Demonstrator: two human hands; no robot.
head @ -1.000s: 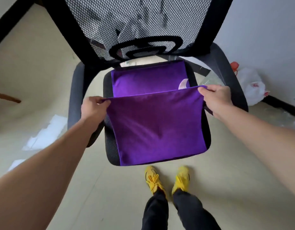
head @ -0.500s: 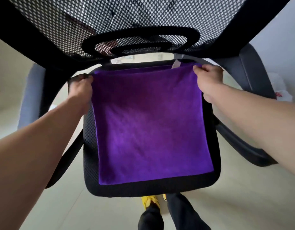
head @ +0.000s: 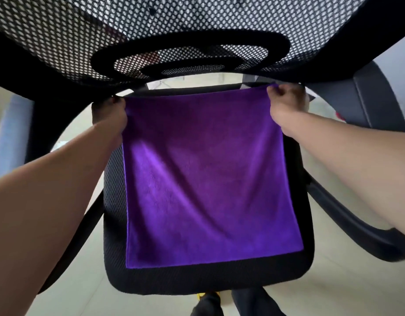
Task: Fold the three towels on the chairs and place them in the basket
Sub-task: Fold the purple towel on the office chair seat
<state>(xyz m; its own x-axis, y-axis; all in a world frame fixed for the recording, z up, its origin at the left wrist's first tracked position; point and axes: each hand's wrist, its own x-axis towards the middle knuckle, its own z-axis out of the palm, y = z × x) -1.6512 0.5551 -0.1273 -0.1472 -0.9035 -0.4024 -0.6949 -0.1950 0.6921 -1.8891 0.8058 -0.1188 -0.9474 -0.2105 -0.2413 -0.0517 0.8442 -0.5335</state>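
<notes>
A purple towel [head: 206,176] lies folded over on the black seat [head: 208,279] of an office chair, covering most of it. My left hand [head: 111,115] pinches the towel's far left corner at the back of the seat. My right hand [head: 285,103] pinches the far right corner, where a white label [head: 307,103] sticks out by the fingers. Both hands sit just under the chair's mesh backrest [head: 174,30]. The towel's near edge runs close to the seat's front edge. No basket or other towel is in view.
The chair's grey armrests [head: 374,96] flank the seat on both sides; the left armrest [head: 10,133] is at the frame's edge. Pale floor surrounds the chair. My dark trousers and a yellow shoe [head: 208,295] show below the seat front.
Both hands carried the towel's near edge up and over to the back of the seat, folding it in half. My head has leaned in closer, so the chair fills the view.
</notes>
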